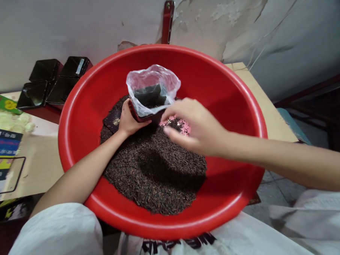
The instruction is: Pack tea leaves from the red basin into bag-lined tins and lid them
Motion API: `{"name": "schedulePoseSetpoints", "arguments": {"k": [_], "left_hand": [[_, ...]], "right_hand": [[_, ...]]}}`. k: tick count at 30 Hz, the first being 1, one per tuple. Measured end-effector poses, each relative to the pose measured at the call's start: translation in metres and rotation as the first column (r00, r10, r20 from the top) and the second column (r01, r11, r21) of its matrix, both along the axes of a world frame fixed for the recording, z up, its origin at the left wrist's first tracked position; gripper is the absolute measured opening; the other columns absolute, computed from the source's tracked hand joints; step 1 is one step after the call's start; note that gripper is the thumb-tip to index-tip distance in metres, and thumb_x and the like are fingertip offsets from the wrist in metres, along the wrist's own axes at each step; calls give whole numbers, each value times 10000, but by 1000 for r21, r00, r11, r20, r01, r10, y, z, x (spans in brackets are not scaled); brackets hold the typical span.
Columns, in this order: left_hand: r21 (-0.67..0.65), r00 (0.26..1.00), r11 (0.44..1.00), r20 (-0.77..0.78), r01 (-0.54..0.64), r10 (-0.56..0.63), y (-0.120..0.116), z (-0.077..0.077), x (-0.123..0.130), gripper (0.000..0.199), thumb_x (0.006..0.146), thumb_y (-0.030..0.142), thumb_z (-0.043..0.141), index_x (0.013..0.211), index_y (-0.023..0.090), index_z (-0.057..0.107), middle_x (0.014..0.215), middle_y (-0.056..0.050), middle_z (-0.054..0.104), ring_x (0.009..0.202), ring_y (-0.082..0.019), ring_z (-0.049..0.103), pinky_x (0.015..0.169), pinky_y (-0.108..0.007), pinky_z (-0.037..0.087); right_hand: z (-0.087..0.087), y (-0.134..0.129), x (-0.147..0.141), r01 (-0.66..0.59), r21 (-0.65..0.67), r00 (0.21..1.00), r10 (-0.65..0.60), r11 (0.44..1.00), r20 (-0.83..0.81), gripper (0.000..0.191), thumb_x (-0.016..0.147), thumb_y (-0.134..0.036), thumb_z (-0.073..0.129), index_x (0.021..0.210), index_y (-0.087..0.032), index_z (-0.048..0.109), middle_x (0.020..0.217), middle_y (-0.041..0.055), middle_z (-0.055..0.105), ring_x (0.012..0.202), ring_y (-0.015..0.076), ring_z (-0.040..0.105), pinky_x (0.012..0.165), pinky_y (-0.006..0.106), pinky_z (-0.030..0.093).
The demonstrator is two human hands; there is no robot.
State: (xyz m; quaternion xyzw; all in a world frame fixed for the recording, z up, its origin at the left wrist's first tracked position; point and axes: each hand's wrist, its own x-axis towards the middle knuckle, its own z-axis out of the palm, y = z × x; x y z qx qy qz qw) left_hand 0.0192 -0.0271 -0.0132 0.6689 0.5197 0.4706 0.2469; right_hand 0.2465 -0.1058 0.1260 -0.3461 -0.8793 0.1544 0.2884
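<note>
A large red basin (224, 87) holds a heap of dark, dry loose leaves (161, 180). My left hand (130, 120) is wrapped round the left side of a dark square tin (145, 117), lined with a clear plastic bag (170, 80) whose mouth spreads over the rim. Some dark material shows inside the bag. My right hand (196, 128) is just right of the tin, fingers curved and thumb apart, with nothing seen between them. Beneath it lies a pink dish (186, 127), partly covered with leaves. A small dark packet (112, 120) lies on the heap left of the tin.
Several dark tins (35, 94) stand left of the basin on a light wooden table (266, 108). Printed sheets (4, 149) lie at the far left. A red upright object (168, 22) leans on the wall behind the basin.
</note>
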Motion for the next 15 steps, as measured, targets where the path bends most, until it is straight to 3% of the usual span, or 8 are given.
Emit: {"name": "schedulePoseSetpoints", "arguments": {"k": [2, 4, 7, 9, 12, 13, 15], "left_hand": [[-27, 987, 995, 129, -92, 95, 2, -3, 3, 999, 357, 592, 876, 1134, 183, 398, 1179, -137, 539, 1116, -339, 551, 1017, -548, 421], [-61, 954, 985, 245, -163, 173, 3, -4, 7, 953, 373, 599, 865, 1096, 199, 389, 1150, -127, 559, 1121, -331, 556, 1038, -531, 406], [-97, 926, 987, 345, -130, 156, 2, -4, 13, 880, 429, 584, 849, 1081, 208, 393, 1157, -126, 571, 1126, -308, 569, 1052, -497, 408], [-82, 941, 995, 332, -49, 74, -1, -2, 18, 886, 438, 584, 847, 1102, 205, 398, 1174, -124, 571, 1145, -301, 567, 1053, -481, 413], [-74, 964, 997, 266, 26, -5, -5, 0, 21, 957, 413, 597, 853, 1147, 183, 399, 1210, -144, 566, 1174, -305, 553, 1054, -470, 416], [-91, 963, 995, 269, 47, -21, -6, 0, 21, 957, 432, 603, 844, 1159, 173, 396, 1219, -158, 567, 1171, -304, 557, 1049, -467, 424], [-130, 958, 985, 275, 116, -76, -8, 0, 20, 893, 542, 617, 789, 1194, 158, 385, 1237, -180, 569, 1157, -295, 573, 1032, -472, 443]], "right_hand": [[-30, -20, 1, -92, 92, 988, 79, 992, 136, 139, 868, -268, 512, 892, -168, 606, 962, 85, 673, 938, 232, 568, 840, 408, 414], [-62, -28, 0, -178, 7, 953, 171, 984, 252, 158, 865, -263, 519, 931, -151, 607, 1006, 109, 668, 946, 241, 573, 832, 407, 430], [-96, -14, -1, 11, -213, 924, 71, 977, 375, 270, 811, -284, 614, 1012, -105, 603, 1088, 171, 645, 1038, 303, 569, 903, 463, 440], [-103, 6, 4, 222, -377, 936, -88, 899, 339, 354, 784, -292, 652, 1066, -92, 575, 1085, 185, 646, 1034, 311, 592, 910, 472, 462], [-100, 35, 17, 404, -582, 909, -382, 706, 167, 685, 720, -396, 717, 1262, -91, 429, 1109, 200, 632, 1006, 305, 627, 880, 483, 506], [-98, 42, 22, 419, -592, 887, -449, 689, 105, 859, 666, -448, 756, 1335, -97, 349, 1175, 221, 598, 1068, 323, 607, 912, 508, 495], [-96, 52, 30, 399, -544, 881, -472, 738, 5, 1158, 534, -525, 823, 1432, -134, 206, 1358, 258, 462, 1264, 366, 477, 1036, 567, 404]]}}
